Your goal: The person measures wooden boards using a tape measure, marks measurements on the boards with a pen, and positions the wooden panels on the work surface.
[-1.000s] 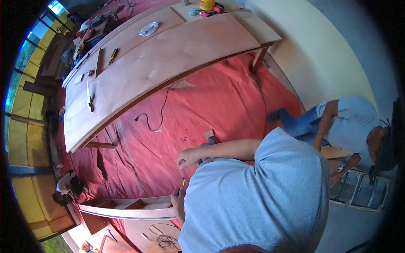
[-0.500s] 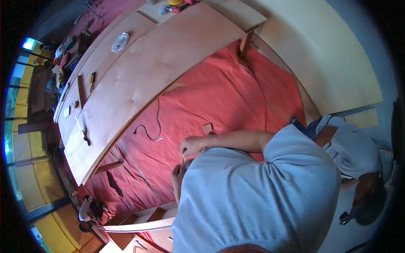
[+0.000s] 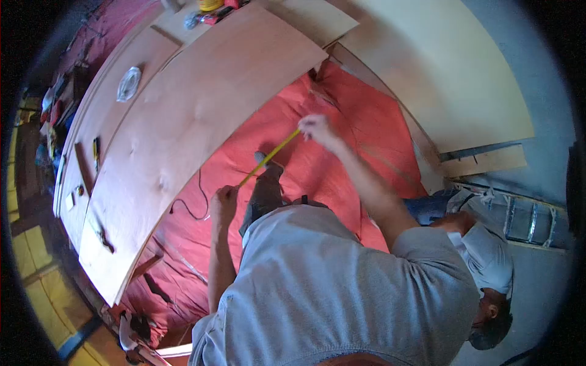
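A yellow tape measure blade (image 3: 268, 158) is stretched slantwise between my two hands. Its lower end meets my left hand (image 3: 225, 199), whose fingers are closed round it near the edge of the plywood sheet (image 3: 201, 100). The tape's case is not distinguishable there. At the upper end my right hand (image 3: 316, 129), slightly blurred, pinches the blade above the red floor covering (image 3: 293, 131). My shod foot (image 3: 268, 163) shows below the tape.
On the plywood lie a screwdriver (image 3: 96, 154), a clear plastic-looking item (image 3: 129, 84) and a dark-handled tool (image 3: 102, 235). A dark cable (image 3: 189, 210) runs over the floor covering. Another person (image 3: 485, 250) is low at the right, near a metal ladder-like frame (image 3: 531, 222).
My hands have moved apart, the right one up and away, and the yellow tape is drawn out between them. The view has shifted, and my foot now shows.
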Demonstrator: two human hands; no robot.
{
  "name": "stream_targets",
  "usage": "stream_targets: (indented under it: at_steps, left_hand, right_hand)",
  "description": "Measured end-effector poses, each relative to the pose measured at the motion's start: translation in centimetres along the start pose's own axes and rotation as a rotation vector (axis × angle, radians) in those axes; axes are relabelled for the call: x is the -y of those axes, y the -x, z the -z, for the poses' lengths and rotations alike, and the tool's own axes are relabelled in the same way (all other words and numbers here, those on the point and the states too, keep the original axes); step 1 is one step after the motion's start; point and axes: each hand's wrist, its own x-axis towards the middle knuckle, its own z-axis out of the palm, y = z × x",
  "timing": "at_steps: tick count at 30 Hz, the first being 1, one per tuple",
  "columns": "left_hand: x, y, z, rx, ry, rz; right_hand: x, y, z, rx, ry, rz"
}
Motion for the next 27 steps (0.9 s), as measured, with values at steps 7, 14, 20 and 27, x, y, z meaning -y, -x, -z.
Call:
stream_targets:
  at_steps: [7,14,20,27]
  left_hand:
    - [-3.7,-13.7,1.8,-0.016,-0.072,0.012]
    - [-6.0,-20.3,1.9,0.041,-0.134,0.239]
    - [-6.2,-21.8,4.4,0.171,-0.143,0.355]
    - [-6.0,-22.0,3.6,0.183,-0.194,0.375]
  right_hand:
    - [3.7,-19.0,16.1,-0.471,0.071,-0.088]
    - [1.2,-27.6,17.7,-0.407,0.227,-0.166]
    - [2.2,-26.5,15.6,-0.466,0.287,-0.182]
    - [4.1,-27.1,16.2,-0.393,0.433,-0.174]
